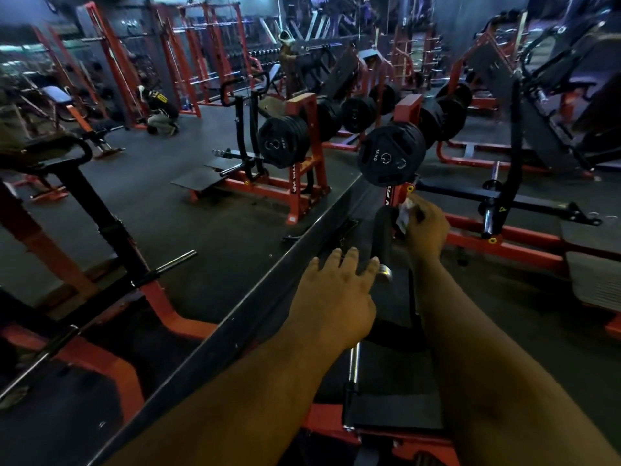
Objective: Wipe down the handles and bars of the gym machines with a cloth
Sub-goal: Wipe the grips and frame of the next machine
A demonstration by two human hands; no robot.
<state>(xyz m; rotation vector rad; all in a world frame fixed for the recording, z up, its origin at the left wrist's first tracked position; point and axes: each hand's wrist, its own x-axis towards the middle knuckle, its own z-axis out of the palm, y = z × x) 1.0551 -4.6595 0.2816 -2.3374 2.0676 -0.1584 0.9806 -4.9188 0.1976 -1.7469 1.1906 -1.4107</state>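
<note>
Floor [208,230]: dark rubber matting.
At 11 o'clock: red-framed machine [295,183] standing on it.
At 9 o'clock: crouching person [161,112].

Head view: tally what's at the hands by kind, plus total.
Hands: 2, left hand and right hand
Cloth: 1, cloth held in the right hand
Black handle: 1, handle with its metal end cap
Total: 4
</note>
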